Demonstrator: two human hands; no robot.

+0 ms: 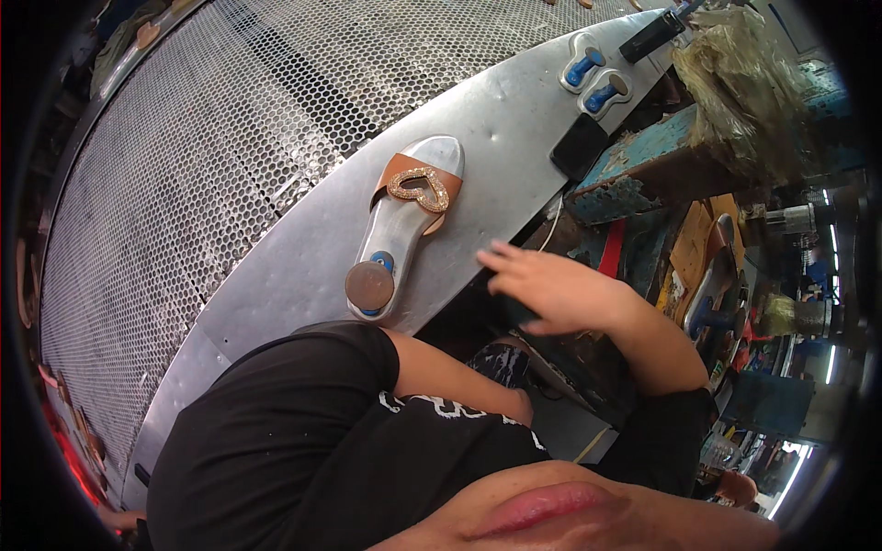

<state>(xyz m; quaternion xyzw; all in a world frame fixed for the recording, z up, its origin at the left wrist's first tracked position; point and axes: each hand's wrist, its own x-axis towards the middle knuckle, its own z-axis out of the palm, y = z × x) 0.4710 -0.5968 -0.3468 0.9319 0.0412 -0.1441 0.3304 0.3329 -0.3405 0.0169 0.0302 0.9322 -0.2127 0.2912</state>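
On the metal ledge (312, 216) lies a silver shoe last (374, 241) with a blue fitting and a round brown disc at its heel end. A brown sandal strap (390, 174) is wrapped over its front, carrying a heart-shaped ornament (444, 195) set with glittering stones. My right hand (551, 286) hangs to the right of the last, apart from it, with fingers spread and nothing held. My left forearm (459, 375) reaches rightward across my body; its hand is hidden.
A perforated metal conveyor (220, 119) runs along the ledge's left side. Farther up the ledge are two small lasts with blue fittings (583, 66), a black phone (579, 147) and a black boxy object (652, 37). Crumpled clear plastic (744, 83) covers worn blue machinery (634, 165) at right.
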